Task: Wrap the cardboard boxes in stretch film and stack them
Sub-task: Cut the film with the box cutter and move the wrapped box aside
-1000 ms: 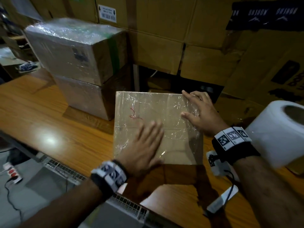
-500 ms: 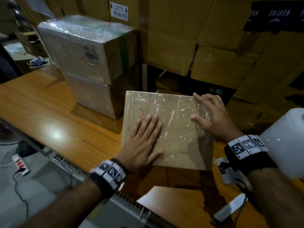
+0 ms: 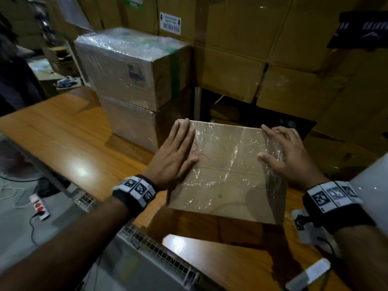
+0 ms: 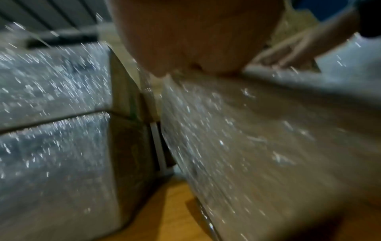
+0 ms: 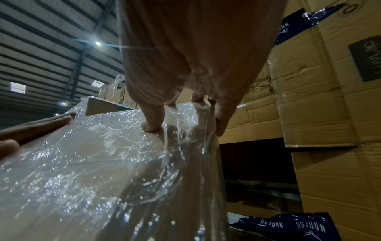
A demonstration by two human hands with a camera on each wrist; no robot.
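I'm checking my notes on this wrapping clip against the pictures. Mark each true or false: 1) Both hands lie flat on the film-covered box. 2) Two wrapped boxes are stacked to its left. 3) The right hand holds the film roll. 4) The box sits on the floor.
1) True: the left hand and right hand lie with straight fingers on the film-covered cardboard box.
2) True: the stack of two film-wrapped boxes stands to its left.
3) False: the white film roll lies apart from the right hand, at the right edge.
4) False: the box sits on the wooden table.
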